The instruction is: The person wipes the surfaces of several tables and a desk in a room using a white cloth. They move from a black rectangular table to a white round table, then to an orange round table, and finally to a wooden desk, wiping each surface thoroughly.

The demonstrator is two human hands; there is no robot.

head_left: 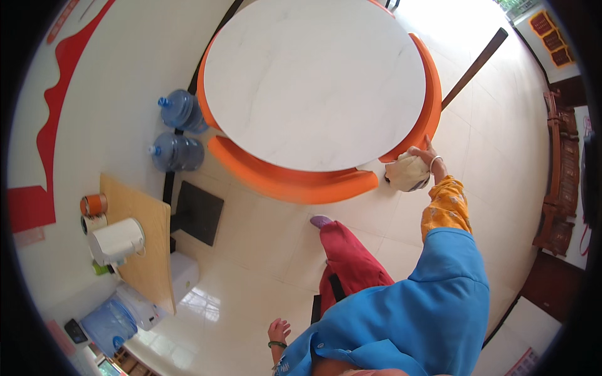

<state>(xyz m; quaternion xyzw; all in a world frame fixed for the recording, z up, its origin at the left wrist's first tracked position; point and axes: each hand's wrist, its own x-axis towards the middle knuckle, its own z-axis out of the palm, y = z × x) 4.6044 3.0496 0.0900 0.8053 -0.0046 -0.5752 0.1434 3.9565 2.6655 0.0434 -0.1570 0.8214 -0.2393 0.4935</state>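
At the end of my outstretched right arm, my right hand (428, 156) grips a bunched cream cloth (406, 172) with dark stripes along its lower edge. A finger of this hand reaches up to the orange curved seat (430, 88) on the table's right side. The cloth hangs beside that seat's near end. My left hand (279, 330), with a green bangle at the wrist, is low and away from the furniture. Its fingers are loosely bent and apart, and it holds nothing. Ahead stands a round white marbled table (313, 88).
Another orange curved seat (295, 178) lines the table's near side. Two blue water bottles (179, 152) stand by the left wall. A wooden-topped stand (141, 232) carries a white appliance (117, 240). A dark pole (475, 69) slants beyond the right seat. Carved wooden furniture (560, 169) lines the right.
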